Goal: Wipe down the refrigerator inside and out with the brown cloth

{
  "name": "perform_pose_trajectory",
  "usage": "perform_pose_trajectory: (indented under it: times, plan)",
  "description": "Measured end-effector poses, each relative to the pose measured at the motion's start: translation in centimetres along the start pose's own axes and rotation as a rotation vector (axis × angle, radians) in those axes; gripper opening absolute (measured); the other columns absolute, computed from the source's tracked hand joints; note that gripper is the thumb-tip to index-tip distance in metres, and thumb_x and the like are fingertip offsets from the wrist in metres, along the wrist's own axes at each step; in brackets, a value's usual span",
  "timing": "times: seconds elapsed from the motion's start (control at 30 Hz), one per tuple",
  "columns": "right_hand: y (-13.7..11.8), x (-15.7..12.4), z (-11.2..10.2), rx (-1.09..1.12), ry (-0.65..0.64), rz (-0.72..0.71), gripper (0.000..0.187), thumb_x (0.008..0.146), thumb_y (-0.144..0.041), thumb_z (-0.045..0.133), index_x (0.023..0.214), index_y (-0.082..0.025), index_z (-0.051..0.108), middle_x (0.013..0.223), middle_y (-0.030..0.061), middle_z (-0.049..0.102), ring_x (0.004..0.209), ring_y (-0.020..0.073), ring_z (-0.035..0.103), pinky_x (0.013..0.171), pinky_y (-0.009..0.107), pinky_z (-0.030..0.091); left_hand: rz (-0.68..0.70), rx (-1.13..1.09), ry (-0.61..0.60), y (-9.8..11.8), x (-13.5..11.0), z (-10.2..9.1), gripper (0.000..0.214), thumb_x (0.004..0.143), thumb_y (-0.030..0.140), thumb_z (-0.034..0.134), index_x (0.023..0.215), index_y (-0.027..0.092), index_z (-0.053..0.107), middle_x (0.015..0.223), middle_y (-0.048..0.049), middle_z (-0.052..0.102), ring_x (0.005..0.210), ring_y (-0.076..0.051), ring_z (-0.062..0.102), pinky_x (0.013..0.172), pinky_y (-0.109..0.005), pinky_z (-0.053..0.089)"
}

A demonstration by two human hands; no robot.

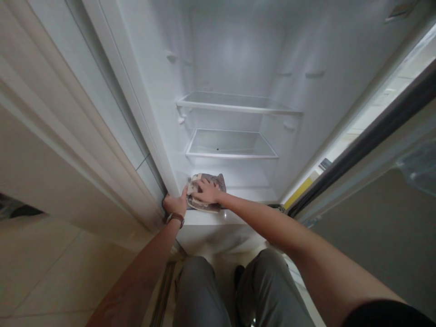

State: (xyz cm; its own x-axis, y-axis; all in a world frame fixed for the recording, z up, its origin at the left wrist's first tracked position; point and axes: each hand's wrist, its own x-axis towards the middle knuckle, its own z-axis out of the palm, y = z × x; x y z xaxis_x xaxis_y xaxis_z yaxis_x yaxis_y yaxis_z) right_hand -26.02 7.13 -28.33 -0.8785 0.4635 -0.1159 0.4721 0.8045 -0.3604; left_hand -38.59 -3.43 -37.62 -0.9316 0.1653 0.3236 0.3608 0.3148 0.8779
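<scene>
I look down into an open white fridge [235, 54] with bare glass shelves. My right hand [206, 190] lies flat, fingers spread, pressing a grey-brown cloth [218, 180] on the fridge's bottom ledge. My left hand [174, 203], with a watch at the wrist, grips the lower left edge of the fridge frame beside the cloth, fingers curled around it.
Two glass shelves [235, 106] [231, 145] sit above the cloth. The fridge door [374, 190] stands open at the right. A cabinet panel [61, 150] is at the left over a tiled floor [41, 268]. My grey-trousered knees [238, 290] are below.
</scene>
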Motion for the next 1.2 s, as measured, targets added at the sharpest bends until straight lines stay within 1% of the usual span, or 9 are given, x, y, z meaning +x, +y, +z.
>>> perform_pose_trajectory:
  times: [0.1, 0.23, 0.33, 0.57, 0.77, 0.93, 1.07, 1.1, 1.2]
  plan:
    - [4.4, -2.0, -2.2, -0.102, 0.173, 0.124, 0.054, 0.1, -0.049, 0.034, 0.15, -0.032, 0.044, 0.156, 0.0069, 0.044, 0.143, 0.0303, 0.037, 0.113, 0.053, 0.039, -0.012, 0.021, -0.002, 0.0, 0.0, 0.0, 0.055, 0.08, 0.056, 0.073, 0.106, 0.008, 0.076, 0.106, -0.0231, 0.077, 0.095, -0.034, 0.076, 0.082, -0.04, 0.06]
    - [10.1, -5.6, -2.6, -0.197, 0.216, 0.341, 0.054, 0.101, -0.039, 0.029, 0.15, -0.025, 0.046, 0.158, 0.0126, 0.041, 0.146, 0.0391, 0.029, 0.113, 0.062, 0.033, -0.009, 0.028, -0.005, 0.1, 0.0, 0.0, 0.056, 0.082, 0.056, 0.07, 0.108, 0.007, 0.075, 0.109, -0.0242, 0.076, 0.099, -0.034, 0.075, 0.085, -0.04, 0.059]
    - [12.2, -7.1, -1.4, -0.212, 0.189, 0.387, 0.055, 0.102, -0.043, 0.027, 0.151, -0.028, 0.048, 0.162, 0.0087, 0.038, 0.148, 0.0427, 0.026, 0.112, 0.063, 0.032, 0.005, -0.001, -0.007, 0.1, 0.0, 0.0, 0.052, 0.083, 0.054, 0.069, 0.109, 0.009, 0.076, 0.11, -0.0221, 0.077, 0.098, -0.031, 0.076, 0.084, -0.038, 0.059]
    - [12.7, -6.7, -0.4, -0.219, 0.201, 0.405, 0.06, 0.102, -0.046, 0.024, 0.158, -0.034, 0.038, 0.171, 0.0001, 0.024, 0.153, 0.041, 0.019, 0.117, 0.061, 0.025, 0.013, -0.033, 0.0, -0.2, 0.0, 0.2, 0.049, 0.082, 0.049, 0.071, 0.11, 0.009, 0.075, 0.109, -0.0214, 0.077, 0.097, -0.03, 0.076, 0.084, -0.036, 0.06]
    - [13.1, -6.6, -0.1, -0.172, 0.224, 0.395, 0.058, 0.1, -0.044, 0.027, 0.154, -0.033, 0.044, 0.169, 0.0001, 0.031, 0.153, 0.0393, 0.02, 0.117, 0.062, 0.025, -0.005, -0.081, -0.014, -0.6, 0.1, 0.4, 0.056, 0.081, 0.056, 0.07, 0.108, 0.007, 0.074, 0.11, -0.024, 0.076, 0.097, -0.03, 0.076, 0.082, -0.037, 0.061]
    - [12.7, -6.8, -0.1, -0.144, 0.259, 0.393, 0.056, 0.1, -0.043, 0.029, 0.152, -0.032, 0.048, 0.167, 0.0016, 0.035, 0.153, 0.0372, 0.022, 0.117, 0.061, 0.027, -0.058, -0.092, -0.039, 0.4, 0.5, -0.1, 0.051, 0.078, 0.056, 0.072, 0.099, 0.009, 0.073, 0.106, -0.0236, 0.077, 0.098, -0.032, 0.076, 0.086, -0.041, 0.06]
    - [12.4, -6.8, -0.2, -0.129, 0.295, 0.386, 0.052, 0.099, -0.042, 0.035, 0.147, -0.031, 0.054, 0.163, 0.0032, 0.041, 0.151, 0.0374, 0.028, 0.115, 0.06, 0.029, -0.063, -0.232, -0.209, 0.2, 0.3, -1.9, 0.04, 0.079, 0.044, 0.07, 0.105, 0.015, 0.067, 0.105, -0.0171, 0.076, 0.102, -0.029, 0.074, 0.09, -0.04, 0.059]
    - [12.4, -6.8, -0.2, -0.127, 0.302, 0.384, 0.052, 0.099, -0.042, 0.035, 0.146, -0.031, 0.054, 0.163, 0.0034, 0.042, 0.151, 0.0379, 0.028, 0.115, 0.06, 0.03, -0.051, -0.238, -0.202, -0.1, -0.3, -2.7, 0.037, 0.079, 0.04, 0.069, 0.109, 0.017, 0.064, 0.106, -0.0152, 0.075, 0.104, -0.028, 0.073, 0.092, -0.04, 0.059]
    - [12.6, -6.6, 0.0, -0.12, 0.311, 0.38, 0.052, 0.1, -0.042, 0.035, 0.147, -0.03, 0.054, 0.163, 0.0037, 0.041, 0.151, 0.0394, 0.028, 0.115, 0.06, 0.03, 0.083, -0.069, 0.006, -0.9, -4.0, -5.1, 0.03, 0.081, 0.032, 0.062, 0.109, 0.022, 0.057, 0.112, -0.0127, 0.069, 0.111, -0.028, 0.067, 0.101, -0.045, 0.055]
